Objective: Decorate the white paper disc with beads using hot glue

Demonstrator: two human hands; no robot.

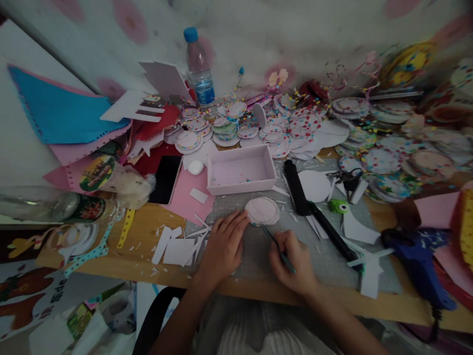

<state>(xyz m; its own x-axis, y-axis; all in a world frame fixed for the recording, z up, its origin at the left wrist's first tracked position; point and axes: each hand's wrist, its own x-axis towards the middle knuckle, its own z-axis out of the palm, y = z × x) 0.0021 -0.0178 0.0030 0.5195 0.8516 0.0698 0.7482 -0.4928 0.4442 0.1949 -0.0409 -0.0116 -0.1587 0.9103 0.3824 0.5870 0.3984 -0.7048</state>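
A small white paper round (pixel 263 211) with a drawn or layered oval outline lies flat on the grey cutting mat (pixel 254 261). My left hand (pixel 226 241) rests palm down, fingers stretched out, with its fingertips at the left edge of the round. Gripped in my right hand (pixel 293 264) is a slim dark pointed tool (pixel 284 257); its exact kind is unclear. The tool's tip is at the lower edge of the round. Just behind the round stands an open pale pink box (pixel 242 186) with a few tiny coloured bits inside.
Paper scraps (pixel 179 251) lie left of my hands. A phone (pixel 166 180) and a water bottle (pixel 200 69) are farther back. Decorated paper rounds (pixel 273 133) pile along the wall. To the right are a black-handled tool (pixel 295 187) and a blue glue gun (pixel 417 266).
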